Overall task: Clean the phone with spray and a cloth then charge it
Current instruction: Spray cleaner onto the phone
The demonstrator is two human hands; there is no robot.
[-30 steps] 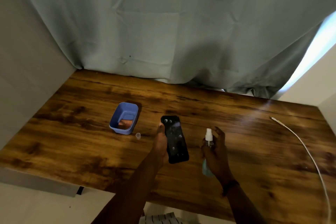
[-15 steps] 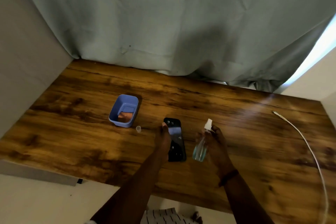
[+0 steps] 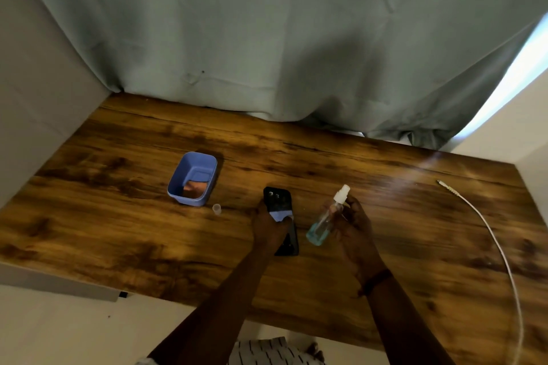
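On the wooden table (image 3: 118, 216), a white cable (image 3: 504, 256) curves along the right, a blue tub (image 3: 194, 178) sits left, the left hand (image 3: 271, 230) grasps the black phone (image 3: 278, 198) mid-table, and the right hand (image 3: 355, 231) clasps the tilted spray bottle (image 3: 324, 221) just right of it.

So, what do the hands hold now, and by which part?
The left hand holds the phone by its middle; the right hand holds the spray bottle along its upper body, below the nozzle.

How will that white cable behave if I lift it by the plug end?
Probably floppy: the cable lies in a loose curve across the table. Likely light, since it looks thin. Its far length runs off the picture's edge, so it may drag or snag.
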